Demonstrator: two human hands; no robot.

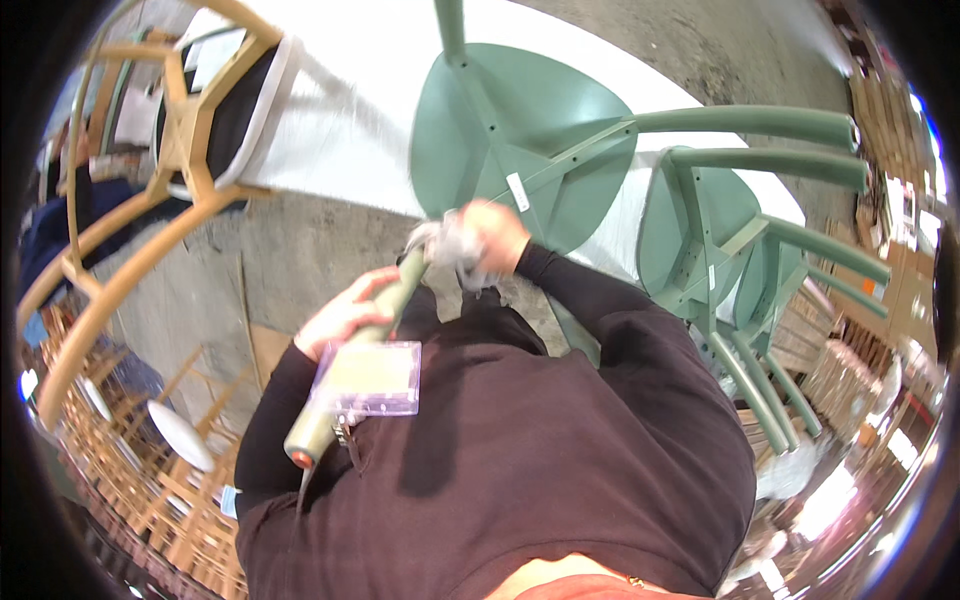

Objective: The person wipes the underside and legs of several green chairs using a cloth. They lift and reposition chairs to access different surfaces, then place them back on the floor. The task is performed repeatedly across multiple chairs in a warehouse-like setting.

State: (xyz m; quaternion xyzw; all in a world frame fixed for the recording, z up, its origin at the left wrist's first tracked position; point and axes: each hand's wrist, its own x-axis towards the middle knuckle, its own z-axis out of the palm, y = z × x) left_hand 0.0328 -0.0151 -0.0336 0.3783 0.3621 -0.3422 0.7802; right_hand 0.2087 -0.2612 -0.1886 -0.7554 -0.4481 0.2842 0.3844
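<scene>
A pale green chair leg (312, 428) with an orange tip slants across the left side of my body. My left hand (345, 315) is closed around its middle. At the leg's far end, my right hand (495, 235), smeared by motion, grips a crumpled grey cloth (445, 242) against it. Just beyond, a green chair (575, 90) lies with the underside of its seat and crossed frame facing up. The leg seems to belong to this chair, but cloth and hand hide where they meet.
The chair rests on a white-covered table (345, 140). To the right is a second upturned green chair (735, 205) with its legs sticking out. A light wooden chair (185, 130) stands at left. Cartons (905, 290) and stacked wooden frames (150, 495) line the sides. A clear badge holder (372, 380) hangs over my front.
</scene>
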